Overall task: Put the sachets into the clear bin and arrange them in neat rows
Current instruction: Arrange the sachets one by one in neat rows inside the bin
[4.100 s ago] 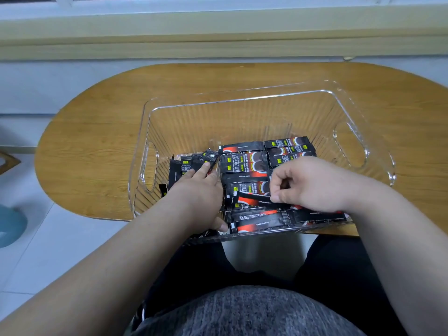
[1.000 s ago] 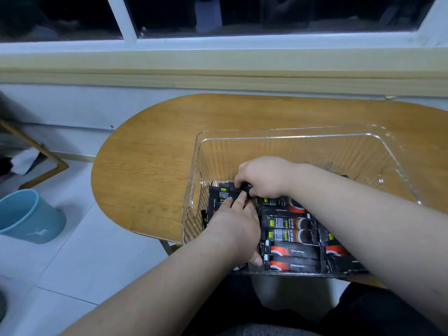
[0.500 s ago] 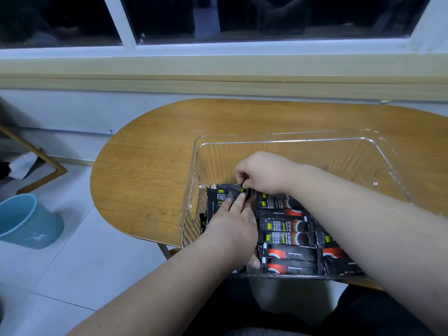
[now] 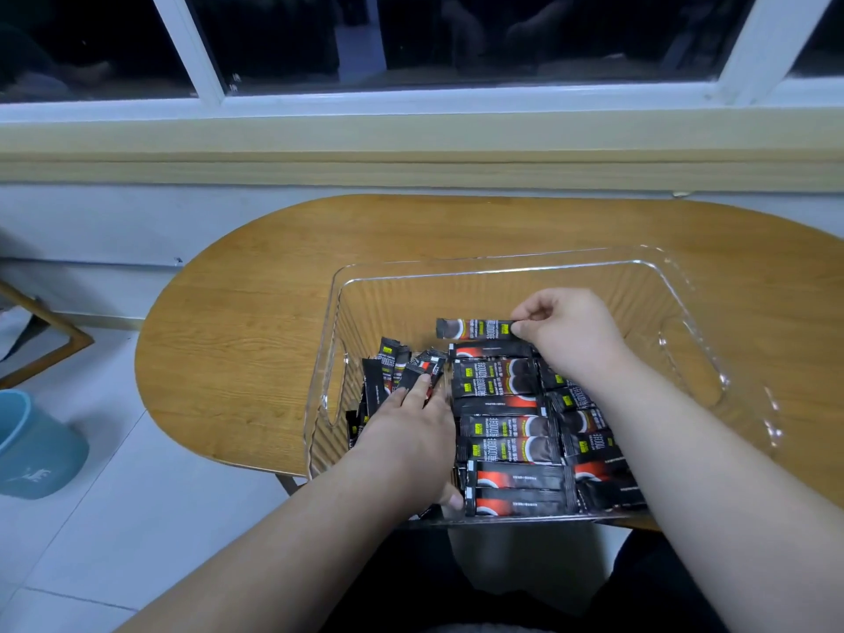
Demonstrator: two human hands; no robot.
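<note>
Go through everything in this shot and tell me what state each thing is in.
Clear plastic bin: upright, partly filled.
Rowed black sachets: flat, side by side.
Loose black sachets: jumbled, some tilted.
Single black sachet: level, pinched at one end by right hand.
Left hand: fingers straight, resting on loose sachets.
Blue plastic bucket: upright on floor.

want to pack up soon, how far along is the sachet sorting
Done: all sachets in view sit inside the clear bin, and two flat rows fill its near middle and right. In hand: the right hand pinches one sachet at the far end of the middle row. Left: the jumbled pile under the left hand needs laying flat.
</note>
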